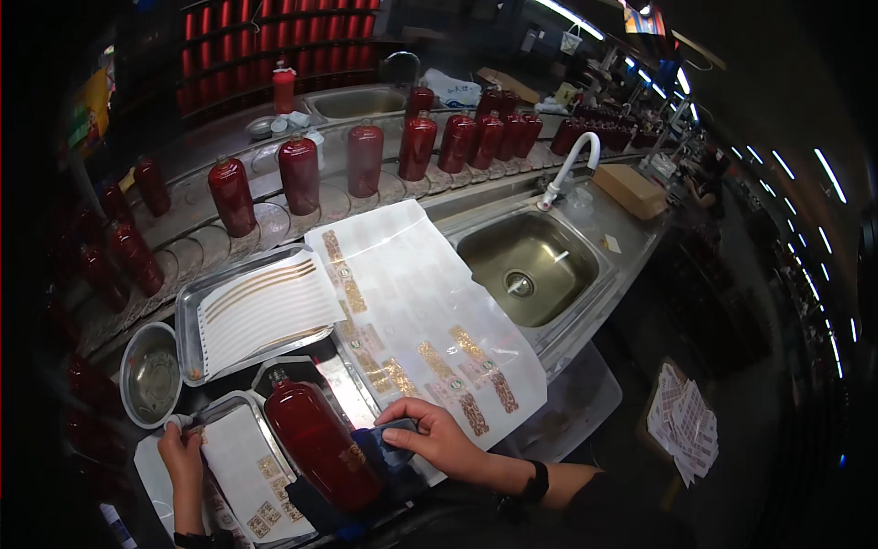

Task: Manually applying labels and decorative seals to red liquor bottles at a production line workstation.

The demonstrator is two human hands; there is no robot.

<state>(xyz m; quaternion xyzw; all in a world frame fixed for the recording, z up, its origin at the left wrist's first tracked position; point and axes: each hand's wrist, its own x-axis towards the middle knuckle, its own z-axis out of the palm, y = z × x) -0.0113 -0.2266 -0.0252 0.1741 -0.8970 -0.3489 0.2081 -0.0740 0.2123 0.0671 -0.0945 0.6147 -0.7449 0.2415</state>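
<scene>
A dark red glass bottle (315,439) lies on its side on dark blue cloth, its neck pointing away from me. A small gold decal shows on its lower right side. My right hand (434,441) is at the bottle's right, thumb and fingers pinched on a blue-grey cloth (395,450) that touches the glass. To the left, my left hand (183,457) is closed at the edge of a metal tray, its fingertips by a small whitish thing (178,421) that is too small to name. The tray holds a white sheet (240,455) with gold decals.
A large decal sheet (402,265) spreads right of the bottle. Beyond are a tray of striped paper (261,297), a metal bowl (151,377) and a sink (530,261) with a white faucet (585,151). Red bottles (300,174) stand along a conveyor at the back.
</scene>
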